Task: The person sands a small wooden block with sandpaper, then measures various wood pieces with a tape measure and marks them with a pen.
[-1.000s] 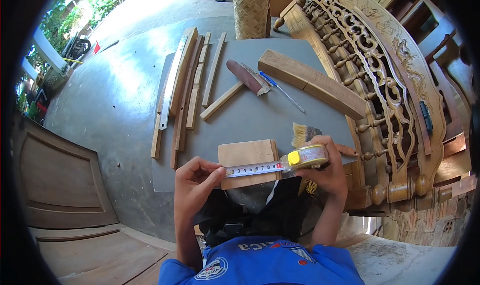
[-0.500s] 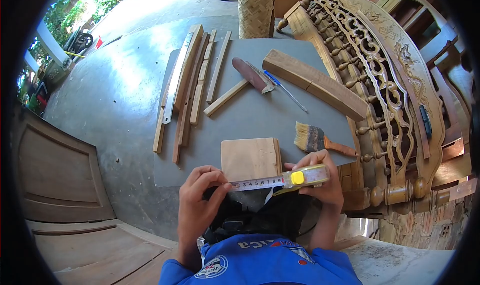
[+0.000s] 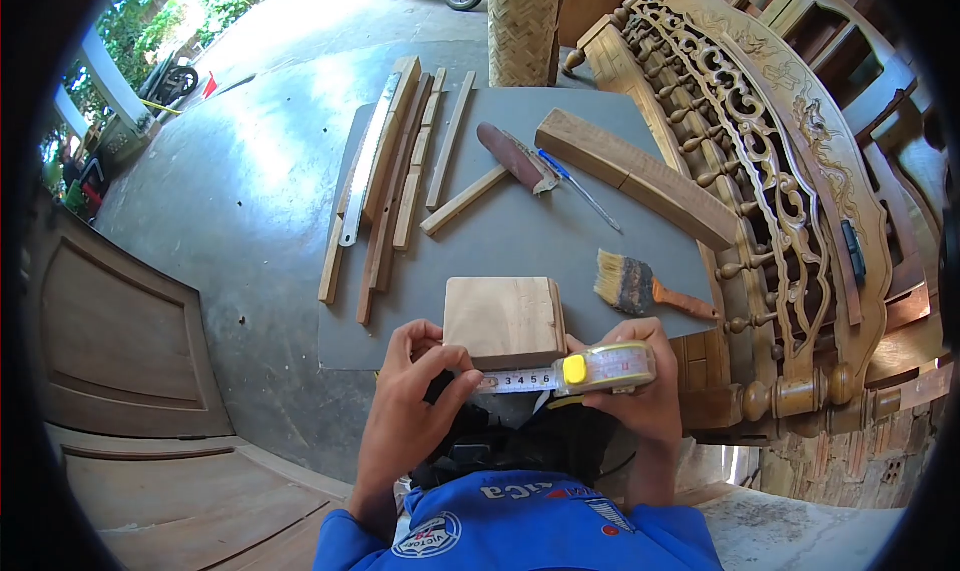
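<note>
My right hand [image 3: 640, 386] is wrapped round a tape measure [image 3: 612, 369] with a clear case and a yellow button. A short length of its white blade reaches left, and my left hand [image 3: 425, 391] pinches the blade's end between thumb and finger. Figures 3 to 6 can be read on it. Just beyond the blade, on the grey board, a light wooden block [image 3: 500, 316] with rounded corners lies near the board's front edge. The blade runs along the block's near side, a little apart from it.
On the grey board [image 3: 490, 241] lie several wood strips [image 3: 385, 201], a metal ruler [image 3: 368, 161], a brown sandpaper roll [image 3: 513, 156], a blue pen [image 3: 575, 186], a thick timber piece [image 3: 635, 176] and a paintbrush [image 3: 650, 289]. Carved furniture [image 3: 760, 171] stands at the right, a wooden panel [image 3: 120, 331] at the left.
The tape blade between my hands has become shorter, from about 9 showing to about 6. My left hand has moved right, and the blade sits farther from the block's near side.
</note>
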`<state>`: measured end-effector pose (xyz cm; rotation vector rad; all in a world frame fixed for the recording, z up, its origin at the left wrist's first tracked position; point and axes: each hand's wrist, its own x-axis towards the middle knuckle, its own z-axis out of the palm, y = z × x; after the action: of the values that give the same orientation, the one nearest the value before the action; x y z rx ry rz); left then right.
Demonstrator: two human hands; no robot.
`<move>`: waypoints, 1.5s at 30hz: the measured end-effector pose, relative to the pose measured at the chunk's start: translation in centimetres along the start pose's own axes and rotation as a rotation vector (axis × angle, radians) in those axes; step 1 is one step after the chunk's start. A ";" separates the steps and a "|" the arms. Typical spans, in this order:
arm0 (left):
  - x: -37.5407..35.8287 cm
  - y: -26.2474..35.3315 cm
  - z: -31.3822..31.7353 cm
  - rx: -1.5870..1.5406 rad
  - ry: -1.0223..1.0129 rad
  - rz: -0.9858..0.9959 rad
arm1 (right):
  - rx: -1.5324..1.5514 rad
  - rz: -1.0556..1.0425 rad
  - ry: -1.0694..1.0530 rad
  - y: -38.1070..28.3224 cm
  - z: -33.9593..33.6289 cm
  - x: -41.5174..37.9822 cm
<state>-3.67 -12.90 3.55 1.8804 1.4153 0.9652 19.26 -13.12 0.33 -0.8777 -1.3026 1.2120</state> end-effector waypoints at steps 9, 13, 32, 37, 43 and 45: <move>7.5 -1.0 -3.9 0.023 -0.303 0.097 | 0.033 0.191 0.038 -4.6 0.6 5.9; 10.0 -1.7 -4.2 -0.058 -0.365 0.014 | 0.057 0.190 0.030 -3.1 -0.2 8.4; 8.7 -3.7 -3.7 -0.373 -0.259 -0.104 | -0.024 0.069 -0.012 -0.4 -3.8 7.8; 8.9 -2.9 -3.2 -0.372 -0.182 -0.126 | -0.045 0.030 -0.009 0.0 -3.3 7.7; 8.9 -2.3 -3.4 -0.305 -0.149 -0.153 | 0.013 0.106 0.001 -0.7 -2.9 7.7; 8.9 -2.2 -3.4 -0.295 -0.139 -0.167 | -0.028 0.099 0.005 -0.7 -2.8 7.8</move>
<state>-6.09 -3.61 5.49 1.5568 1.2500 0.8892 21.14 -5.24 2.42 -0.9744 -1.2876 1.2699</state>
